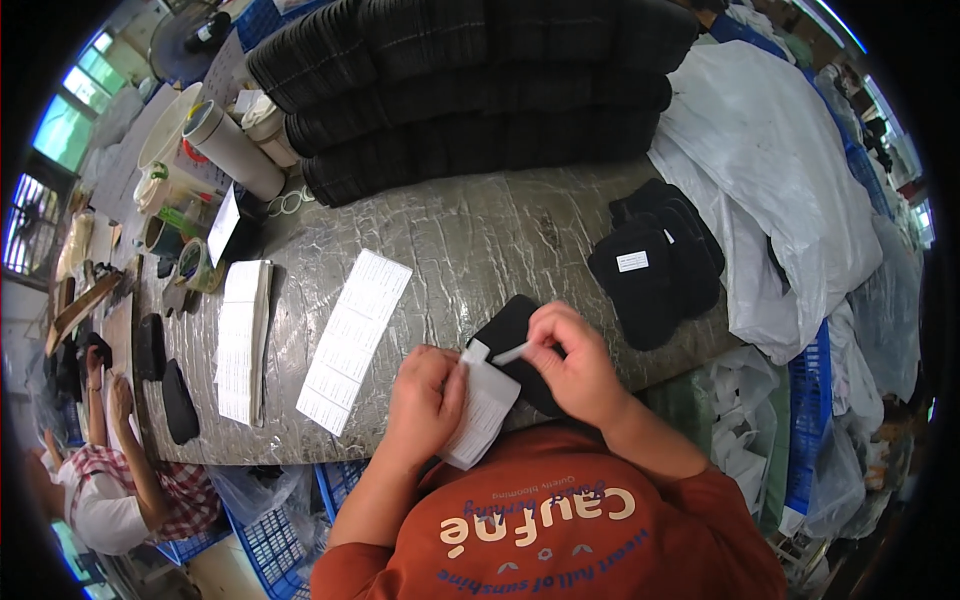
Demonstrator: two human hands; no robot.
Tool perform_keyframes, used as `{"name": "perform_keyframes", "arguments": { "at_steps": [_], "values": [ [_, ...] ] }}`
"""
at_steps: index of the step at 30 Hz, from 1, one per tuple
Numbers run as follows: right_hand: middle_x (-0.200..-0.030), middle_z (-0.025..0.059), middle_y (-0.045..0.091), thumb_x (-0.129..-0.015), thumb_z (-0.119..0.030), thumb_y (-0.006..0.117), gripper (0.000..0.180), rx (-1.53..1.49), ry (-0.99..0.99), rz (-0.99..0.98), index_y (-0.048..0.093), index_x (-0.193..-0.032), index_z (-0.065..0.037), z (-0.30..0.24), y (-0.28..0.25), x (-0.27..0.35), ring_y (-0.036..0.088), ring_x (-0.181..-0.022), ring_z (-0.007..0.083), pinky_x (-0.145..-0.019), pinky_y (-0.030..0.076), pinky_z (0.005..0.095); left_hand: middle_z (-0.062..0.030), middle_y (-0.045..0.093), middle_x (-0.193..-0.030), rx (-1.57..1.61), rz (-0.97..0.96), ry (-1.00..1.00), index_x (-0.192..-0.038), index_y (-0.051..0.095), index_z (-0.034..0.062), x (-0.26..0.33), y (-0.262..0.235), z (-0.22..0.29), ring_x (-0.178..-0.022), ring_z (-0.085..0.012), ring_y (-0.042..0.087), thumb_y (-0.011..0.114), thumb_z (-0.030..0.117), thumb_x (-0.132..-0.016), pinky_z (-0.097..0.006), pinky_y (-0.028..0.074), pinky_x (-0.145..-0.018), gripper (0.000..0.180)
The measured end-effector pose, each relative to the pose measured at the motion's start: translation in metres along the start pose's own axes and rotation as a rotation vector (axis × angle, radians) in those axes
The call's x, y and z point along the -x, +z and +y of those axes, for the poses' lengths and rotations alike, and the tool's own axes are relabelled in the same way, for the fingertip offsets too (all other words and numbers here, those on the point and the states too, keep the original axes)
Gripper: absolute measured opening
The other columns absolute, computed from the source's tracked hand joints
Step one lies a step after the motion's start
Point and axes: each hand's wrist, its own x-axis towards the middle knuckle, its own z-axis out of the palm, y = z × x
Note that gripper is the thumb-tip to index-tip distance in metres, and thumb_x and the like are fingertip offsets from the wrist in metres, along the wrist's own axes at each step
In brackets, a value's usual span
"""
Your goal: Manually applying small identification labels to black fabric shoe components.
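My left hand grips a curled white sticker sheet over the table's near edge. My right hand pinches a small white label being pulled off that sheet. Under both hands lies a black insole-shaped piece on the grey table. A fanned pile of the same black pieces, the top one bearing a white label, rests to the right.
A flat label sheet and a stack of sheets lie to the left. Tall black stacks line the far side. White plastic bags spill at right. Another person works at lower left, near cups and tape rolls.
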Motion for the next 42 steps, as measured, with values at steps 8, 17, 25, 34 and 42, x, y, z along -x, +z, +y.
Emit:
{"name": "perform_keyframes", "arguments": {
  "at_steps": [8,17,25,34,42],
  "values": [
    [-0.074,0.0058,0.066,-0.087,-0.007,0.066,0.008,-0.038,0.434,-0.011,0.064,-0.088,0.001,0.045,0.009,-0.005,0.059,-0.065,0.009,-0.061,0.048,0.0256,-0.0185,0.06,-0.123,-0.241,-0.279,0.389,-0.081,0.057,-0.0013,0.007,0.004,0.005,-0.117,-0.037,0.055,0.069,0.007,-0.078,-0.044,0.046,-0.097,0.014],
    [-0.073,0.0112,0.068,-0.084,-0.01,0.067,0.01,0.07,0.387,0.053,0.066,-0.086,0.0,0.052,0.021,-0.005,0.066,-0.063,0.0176,-0.059,0.05,0.0297,-0.0192,0.061,-0.122,-0.229,-0.297,0.372,-0.083,0.057,-0.0027,0.005,0.004,0.002,-0.119,-0.0375,0.054,0.068,0.007,-0.079,-0.045,0.046,-0.099,0.015],
    [-0.076,0.0121,0.069,-0.082,-0.01,0.069,0.01,0.128,0.383,0.061,0.067,-0.083,-0.001,0.053,0.022,-0.005,0.067,-0.066,0.0227,-0.061,0.051,0.0331,-0.0175,0.059,-0.128,-0.362,-0.31,0.43,-0.079,0.058,-0.001,-0.004,0.007,0.004,-0.095,-0.0297,0.058,0.063,0.011,-0.081,-0.042,0.044,-0.092,0.013],
    [-0.075,0.013,0.066,-0.077,-0.011,0.074,0.04,0.376,0.466,-0.002,0.053,-0.111,-0.005,0.028,0.018,-0.015,0.067,-0.069,0.0289,-0.064,0.051,0.0392,-0.0163,0.06,-0.127,-0.422,-0.325,0.43,-0.079,0.059,-0.0002,-0.005,0.009,0.008,-0.096,-0.0279,0.058,0.06,0.009,-0.08,-0.041,0.043,-0.092,0.01],
    [-0.083,0.0133,0.064,-0.079,-0.016,0.073,0.026,0.675,0.125,0.173,0.057,-0.098,-0.007,0.048,0.018,-0.007,0.063,-0.078,0.0342,-0.069,0.05,0.0447,-0.0183,0.058,-0.129,-0.325,-0.334,0.39,-0.078,0.059,-0.0018,-0.003,0.008,0.006,-0.105,-0.033,0.056,0.06,0.007,-0.079,-0.043,0.043,-0.095,0.008]
  ]
}}
